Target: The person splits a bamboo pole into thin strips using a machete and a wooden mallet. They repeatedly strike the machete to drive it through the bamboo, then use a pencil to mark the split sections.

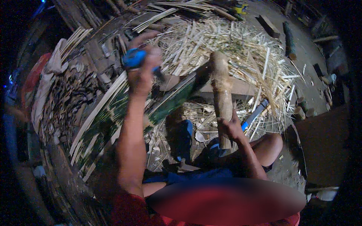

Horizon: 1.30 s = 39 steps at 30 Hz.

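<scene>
My left hand (145, 64), blurred by motion, is raised at the upper left, its fingers closed around a blue object (134, 58) too smeared to name. My right hand (232, 128) grips the lower end of a thick wooden club (221, 84), which stands nearly upright in front of me. Between the hands slants a dark green length of bamboo (175, 100), its upper end near the club. A tool with a dark grey and blue handle (256, 113) lies just right of my right hand.
Pale bamboo shavings (211, 35) heap up beyond my hands. Split green strips (100, 116) spread to the left, beside a pile of wood chips (73, 90). A wooden beam (237, 87) lies behind the club. A dark log (289, 39) rests at the far right.
</scene>
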{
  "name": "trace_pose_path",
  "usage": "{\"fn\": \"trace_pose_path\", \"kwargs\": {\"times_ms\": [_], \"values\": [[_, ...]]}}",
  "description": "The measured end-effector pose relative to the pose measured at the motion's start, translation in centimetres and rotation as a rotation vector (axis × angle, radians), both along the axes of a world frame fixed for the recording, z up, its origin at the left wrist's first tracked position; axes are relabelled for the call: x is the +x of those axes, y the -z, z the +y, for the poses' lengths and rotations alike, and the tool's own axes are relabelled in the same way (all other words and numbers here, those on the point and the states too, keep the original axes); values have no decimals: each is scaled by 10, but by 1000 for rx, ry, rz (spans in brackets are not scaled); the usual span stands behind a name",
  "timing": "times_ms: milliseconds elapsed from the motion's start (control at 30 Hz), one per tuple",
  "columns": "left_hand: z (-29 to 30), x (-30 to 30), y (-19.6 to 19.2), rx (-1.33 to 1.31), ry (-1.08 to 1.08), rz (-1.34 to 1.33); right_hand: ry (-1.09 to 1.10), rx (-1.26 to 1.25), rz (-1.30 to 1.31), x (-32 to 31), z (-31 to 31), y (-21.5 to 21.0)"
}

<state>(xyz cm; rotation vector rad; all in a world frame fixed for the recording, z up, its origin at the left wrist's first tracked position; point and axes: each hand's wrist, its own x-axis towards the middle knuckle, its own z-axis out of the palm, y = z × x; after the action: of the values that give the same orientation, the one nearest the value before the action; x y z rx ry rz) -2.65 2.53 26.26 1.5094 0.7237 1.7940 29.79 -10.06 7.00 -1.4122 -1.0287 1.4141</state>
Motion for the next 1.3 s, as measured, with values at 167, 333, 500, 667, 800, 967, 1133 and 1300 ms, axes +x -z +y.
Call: {"fn": "trace_pose_path", "kwargs": {"times_ms": [167, 333, 500, 667, 800, 967, 1133, 1300], "values": [[3, 161, -11, 405, 385, 476, 137, 7, -27, 42, -8, 17], [-6, 235, 42, 577, 420, 517, 104, 180, -37, 60, -6, 54], [-5, 240, 63, 524, 482, 541, 55, 119, -119, 57, -8, 46], [-11, 238, 60, 532, 375, 400, 58, 6, 82, 50, -12, 30], [-11, 235, 59, 513, 340, 378, 98, 34, 39, 47, -11, 46], [-9, 231, 59, 516, 349, 422, 89, 80, 64, 47, -9, 56], [-10, 228, 55, 522, 320, 403, 126, -18, -24, 41, -8, 28], [7, 194, 56, 530, 515, 495, 200, -39, 127, 81, -9, -12]]}}
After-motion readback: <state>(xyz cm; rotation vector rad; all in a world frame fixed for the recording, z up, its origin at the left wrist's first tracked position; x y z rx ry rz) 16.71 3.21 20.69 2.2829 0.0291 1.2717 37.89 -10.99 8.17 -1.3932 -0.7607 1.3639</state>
